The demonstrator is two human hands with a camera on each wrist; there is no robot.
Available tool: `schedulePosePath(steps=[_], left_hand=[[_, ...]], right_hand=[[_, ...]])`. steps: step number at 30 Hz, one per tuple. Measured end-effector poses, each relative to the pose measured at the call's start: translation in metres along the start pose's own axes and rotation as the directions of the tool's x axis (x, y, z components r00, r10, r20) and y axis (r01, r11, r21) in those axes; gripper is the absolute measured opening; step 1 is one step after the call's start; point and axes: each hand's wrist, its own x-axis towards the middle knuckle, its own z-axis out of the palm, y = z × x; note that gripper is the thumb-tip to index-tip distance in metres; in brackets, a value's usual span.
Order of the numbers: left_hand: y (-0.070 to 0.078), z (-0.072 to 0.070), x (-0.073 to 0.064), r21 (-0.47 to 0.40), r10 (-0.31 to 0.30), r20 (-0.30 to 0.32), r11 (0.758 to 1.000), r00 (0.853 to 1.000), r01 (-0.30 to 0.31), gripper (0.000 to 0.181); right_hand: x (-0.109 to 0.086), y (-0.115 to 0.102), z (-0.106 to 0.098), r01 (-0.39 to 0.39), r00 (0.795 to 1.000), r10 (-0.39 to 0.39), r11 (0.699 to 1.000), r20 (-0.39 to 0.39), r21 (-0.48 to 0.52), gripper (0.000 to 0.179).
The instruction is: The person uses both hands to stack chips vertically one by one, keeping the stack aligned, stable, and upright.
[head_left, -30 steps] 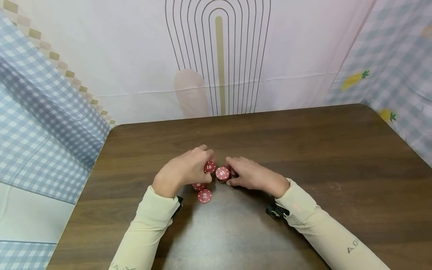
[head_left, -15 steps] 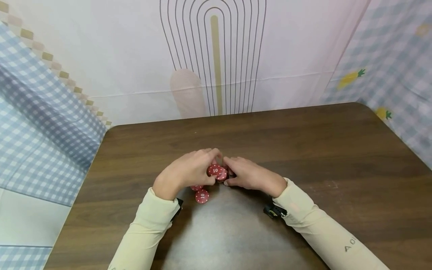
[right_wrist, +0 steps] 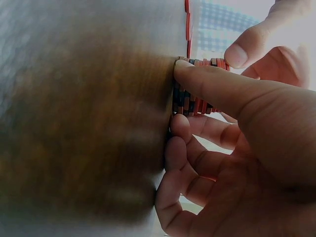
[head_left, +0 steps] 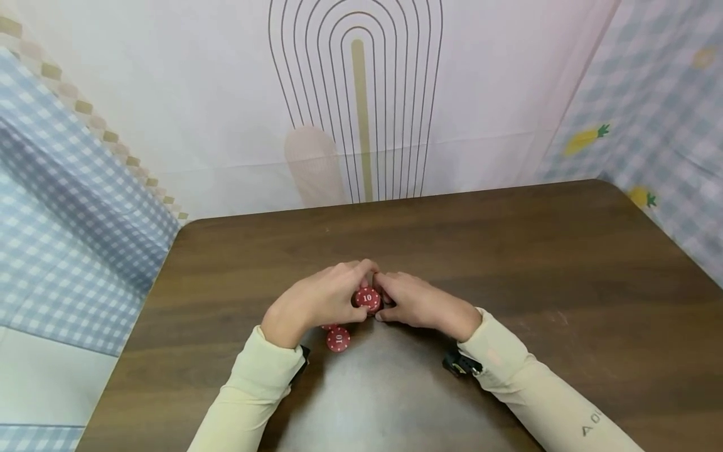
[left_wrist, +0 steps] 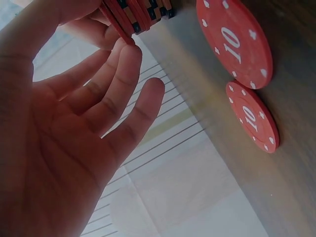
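A stack of poker chips (right_wrist: 188,101) stands on the table, black and tan at its base and red toward the top. My right hand (head_left: 420,302) grips it from the right, thumb on one side and fingers on the other, low down by the tabletop. With thumb and fingertips, my left hand (head_left: 324,298) pinches a red poker chip (head_left: 368,297) marked 10 at the top of that stack. To the left of the stack lie two more red chips: one is a loose chip (head_left: 338,339) in full sight, the other chip (head_left: 329,326) mostly hidden under the left hand.
The brown wooden table (head_left: 497,251) extends around both hands. Behind it hangs a pale cloth (head_left: 226,94) with arch lines, and blue checked cloth (head_left: 68,251) borders the left side. A dark wrist device (head_left: 462,363) sits on the right wrist.
My left hand has moved right, carrying the red chip from beside the stack onto its top. The right hand has kept its grip on the stack.
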Motion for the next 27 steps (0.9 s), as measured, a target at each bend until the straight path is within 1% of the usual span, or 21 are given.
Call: schedulePosePath(steps=[3, 6, 11, 15, 19, 23, 27], left_hand=[[-0.0004, 0.0009, -0.0017, -0.008, -0.007, 0.003, 1.0, 1.0, 0.007, 0.054], [-0.0011, -0.0006, -0.0021, 0.003, -0.012, -0.005, 1.0, 1.0, 0.012, 0.053], [-0.0013, -0.0014, -0.0004, 0.007, 0.007, -0.007, 1.0, 1.0, -0.007, 0.053], [-0.0005, 0.0003, 0.0005, 0.003, 0.008, 0.0, 1.0, 1.0, -0.008, 0.057], [0.0006, 0.002, 0.0011, 0.013, 0.006, -0.003, 1.0, 1.0, -0.006, 0.056], [0.0015, 0.0024, 0.0012, 0.027, 0.004, -0.015, 1.0, 1.0, -0.003, 0.052], [0.0025, 0.0028, 0.0013, 0.033, -0.004, -0.016, 0.999, 1.0, 0.005, 0.052]], right_hand=[[-0.0007, -0.0005, 0.0008, 0.015, 1.0, -0.015, 1.0, -0.004, 0.001, 0.03], [0.0001, -0.0006, -0.0009, 0.02, 1.0, -0.02, 1.0, -0.009, 0.001, 0.03], [0.0004, 0.0005, -0.0012, 0.017, 1.0, -0.017, 1.0, -0.015, -0.006, 0.03], [-0.0007, 0.0011, -0.0003, 0.009, 1.0, -0.009, 1.0, -0.011, 0.008, 0.03], [-0.0012, 0.0016, 0.0003, 0.005, 1.0, -0.005, 1.0, -0.003, 0.018, 0.03], [-0.0009, 0.0017, 0.0006, 0.015, 1.0, -0.015, 1.0, -0.012, 0.004, 0.031], [-0.0014, 0.0018, 0.0011, 0.026, 0.999, -0.026, 1.0, -0.021, -0.011, 0.032]])
